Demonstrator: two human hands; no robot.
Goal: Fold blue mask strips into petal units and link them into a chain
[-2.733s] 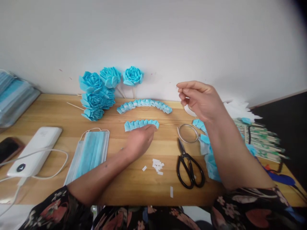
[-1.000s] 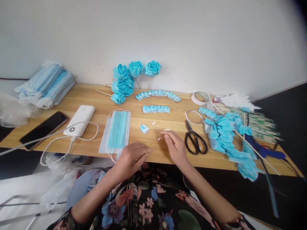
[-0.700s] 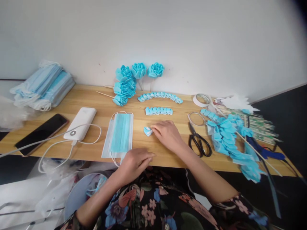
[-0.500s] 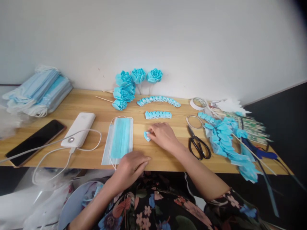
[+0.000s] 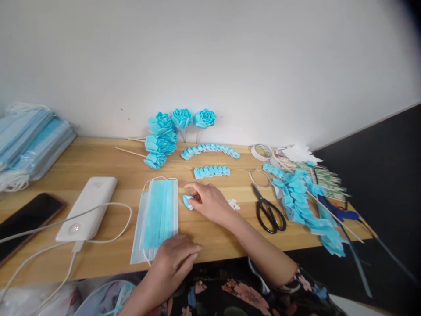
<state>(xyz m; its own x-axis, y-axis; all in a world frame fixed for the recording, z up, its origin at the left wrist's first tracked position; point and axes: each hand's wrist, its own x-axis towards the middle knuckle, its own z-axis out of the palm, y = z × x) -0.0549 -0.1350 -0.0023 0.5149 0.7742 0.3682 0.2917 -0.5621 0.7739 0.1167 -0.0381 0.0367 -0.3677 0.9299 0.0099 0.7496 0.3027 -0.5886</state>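
My right hand [image 5: 208,202] rests on the wooden table [image 5: 98,160], its fingertips pinching a small folded blue piece [image 5: 187,201]. My left hand [image 5: 174,257] lies at the table's near edge with fingers curled loosely, touching the lower corner of a flat blue face mask [image 5: 157,216]; nothing shows inside it. Small white paper scraps [image 5: 233,204] lie just right of my right hand. A short strip of folded blue petals [image 5: 211,171] and a longer curved strip [image 5: 209,150] lie farther back.
Blue fabric roses on sticks [image 5: 171,131] lean on the wall. Black scissors [image 5: 269,213], a tape ring [image 5: 261,177], a tape roll [image 5: 262,152] and piled blue pieces [image 5: 302,202] lie right. A white power bank [image 5: 88,207] with cable, a phone [image 5: 23,219] and stacked masks [image 5: 26,145] are left.
My right hand came down from mid-air to the table and took hold of the small blue piece. My left hand drew back from the short strip to the table's near edge.
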